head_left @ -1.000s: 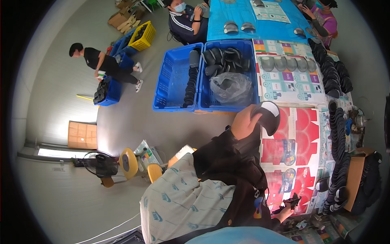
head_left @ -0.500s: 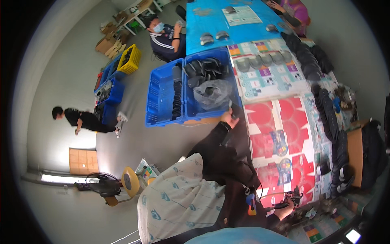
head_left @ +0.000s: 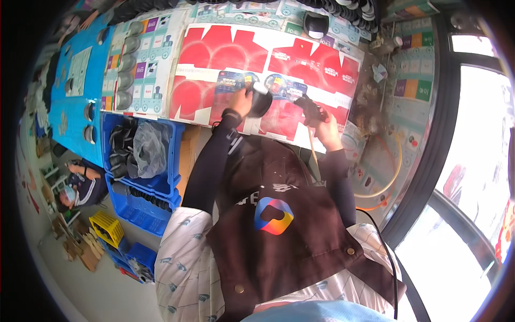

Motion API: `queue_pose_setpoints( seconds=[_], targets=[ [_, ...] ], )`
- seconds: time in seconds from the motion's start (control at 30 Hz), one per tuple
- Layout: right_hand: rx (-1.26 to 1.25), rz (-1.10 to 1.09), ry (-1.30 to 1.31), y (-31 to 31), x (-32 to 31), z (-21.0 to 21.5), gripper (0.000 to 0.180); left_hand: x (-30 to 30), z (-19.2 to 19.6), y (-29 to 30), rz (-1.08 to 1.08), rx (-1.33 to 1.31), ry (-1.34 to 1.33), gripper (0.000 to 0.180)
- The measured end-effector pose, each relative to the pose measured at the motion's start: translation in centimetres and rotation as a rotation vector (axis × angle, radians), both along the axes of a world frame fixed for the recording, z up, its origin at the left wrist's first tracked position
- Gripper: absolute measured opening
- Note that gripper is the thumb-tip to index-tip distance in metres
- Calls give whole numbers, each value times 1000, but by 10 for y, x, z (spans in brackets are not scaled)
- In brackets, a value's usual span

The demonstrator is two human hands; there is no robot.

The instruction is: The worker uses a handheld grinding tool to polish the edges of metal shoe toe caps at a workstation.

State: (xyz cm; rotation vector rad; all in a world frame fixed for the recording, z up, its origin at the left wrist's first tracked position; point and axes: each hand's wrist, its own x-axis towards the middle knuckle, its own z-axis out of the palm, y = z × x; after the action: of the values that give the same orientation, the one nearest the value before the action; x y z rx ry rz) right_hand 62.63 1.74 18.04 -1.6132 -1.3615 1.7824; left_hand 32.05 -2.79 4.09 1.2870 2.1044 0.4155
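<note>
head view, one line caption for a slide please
Left hand holds a round black part over red printed sheets while the right hand grips a black tool.

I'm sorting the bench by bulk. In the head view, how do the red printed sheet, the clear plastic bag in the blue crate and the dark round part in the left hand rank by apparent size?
Largest to smallest as they look:
1. red printed sheet
2. clear plastic bag
3. dark round part in the left hand
The fisheye shrinks things near the rim, so this is apparent size only.

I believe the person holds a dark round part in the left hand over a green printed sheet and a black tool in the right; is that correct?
Not quite: the head view shows the printed sheet is red. The left hand does hold the dark round part, and the right hand the black tool.
</note>
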Motion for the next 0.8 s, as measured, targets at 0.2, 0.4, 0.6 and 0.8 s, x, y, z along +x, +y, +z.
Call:
queue_pose_setpoints(
  seconds=[0.2, 0.4, 0.6, 0.8],
  targets=[
    [-39, -120, -43, -2, -4, 11, 37, 51, -4, 53, 61, -14, -115, 34],
    [70, -140, -232, 7, 26, -1, 40, 107, -21, 81, -74, 44, -107, 34],
    [223, 47, -370, 21, 23, -3, 34, 110, -32, 83, -61, 13, -312, 44],
    [290, 98, -444, 40, 6, -9, 22, 101, -30, 76, 23, 11, -374, 45]
  ],
)
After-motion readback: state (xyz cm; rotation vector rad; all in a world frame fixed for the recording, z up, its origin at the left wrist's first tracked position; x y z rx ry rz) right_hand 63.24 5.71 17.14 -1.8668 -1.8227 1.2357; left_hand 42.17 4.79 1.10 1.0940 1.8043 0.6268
